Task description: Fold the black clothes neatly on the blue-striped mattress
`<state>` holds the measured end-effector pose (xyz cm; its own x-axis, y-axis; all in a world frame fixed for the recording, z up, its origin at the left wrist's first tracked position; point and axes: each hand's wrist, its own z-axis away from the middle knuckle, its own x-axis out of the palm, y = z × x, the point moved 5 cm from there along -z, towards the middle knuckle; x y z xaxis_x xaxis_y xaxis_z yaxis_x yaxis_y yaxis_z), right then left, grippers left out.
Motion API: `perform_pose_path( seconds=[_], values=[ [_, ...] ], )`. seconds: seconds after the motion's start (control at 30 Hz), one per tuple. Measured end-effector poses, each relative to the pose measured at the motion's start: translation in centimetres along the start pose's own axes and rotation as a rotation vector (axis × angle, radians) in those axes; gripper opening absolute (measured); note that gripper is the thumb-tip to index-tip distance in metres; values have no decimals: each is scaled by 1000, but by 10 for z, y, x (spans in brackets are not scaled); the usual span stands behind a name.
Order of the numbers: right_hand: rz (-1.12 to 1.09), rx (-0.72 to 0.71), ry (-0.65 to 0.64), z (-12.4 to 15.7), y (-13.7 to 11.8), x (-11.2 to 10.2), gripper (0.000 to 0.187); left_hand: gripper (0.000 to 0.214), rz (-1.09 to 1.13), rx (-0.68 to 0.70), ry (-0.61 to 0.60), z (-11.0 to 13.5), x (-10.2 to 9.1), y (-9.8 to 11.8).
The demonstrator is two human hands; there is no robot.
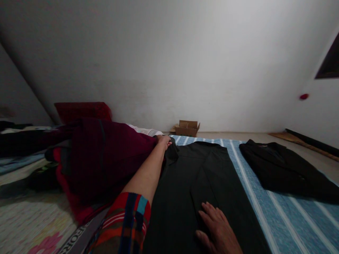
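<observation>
A black garment (201, 183) lies spread flat on a blue striped sheet (278, 211). My right hand (218, 229) rests flat on its near part, fingers stretched out. My left arm, in a red and blue plaid sleeve, reaches far forward. My left hand (164, 140) is at the garment's far left corner, beside a dark maroon cloth (106, 158); its fingers curl at the black fabric's edge, and I cannot make out whether they grip it.
A second black garment (286, 169) lies on the sheet to the right. A heap of maroon and red clothes fills the left, with a red pillow (82, 111) behind. A small cardboard box (187, 128) stands by the white wall. A floral mat (31, 225) lies lower left.
</observation>
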<state>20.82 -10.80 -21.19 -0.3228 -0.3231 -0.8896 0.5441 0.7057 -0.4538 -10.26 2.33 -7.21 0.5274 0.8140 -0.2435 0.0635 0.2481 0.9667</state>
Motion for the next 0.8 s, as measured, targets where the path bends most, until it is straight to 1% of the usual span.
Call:
perform_pose_path(
  seconds=[0.07,0.13,0.23,0.3,0.37,0.47,0.53,0.63,0.7,0.77,0.8],
  values=[
    [-3,5,16,0,1,0,51,30,-38,61,-37,8,4,2],
    [-10,6,24,1,1,0,50,27,-90,142,-75,21,8,1],
    [-22,4,30,1,1,1,51,22,-164,328,-169,51,14,-6],
    [-25,12,41,0,2,1,53,19,-227,453,-261,77,19,-19],
    [-35,25,71,0,5,2,53,19,-304,554,-369,103,23,-37],
    [-67,40,118,1,11,5,53,16,-443,668,-525,136,27,-66],
    [-89,46,145,2,15,7,52,12,-538,722,-608,152,26,-81],
    [-105,42,175,3,17,10,49,10,-650,774,-702,169,16,-93],
    [-102,47,178,5,15,9,47,19,-753,832,-741,180,2,-93],
    [-88,60,157,4,10,4,46,29,-871,886,-724,189,-18,-89],
    [-80,67,134,3,8,0,46,31,-926,892,-682,192,-31,-86]
  ],
)
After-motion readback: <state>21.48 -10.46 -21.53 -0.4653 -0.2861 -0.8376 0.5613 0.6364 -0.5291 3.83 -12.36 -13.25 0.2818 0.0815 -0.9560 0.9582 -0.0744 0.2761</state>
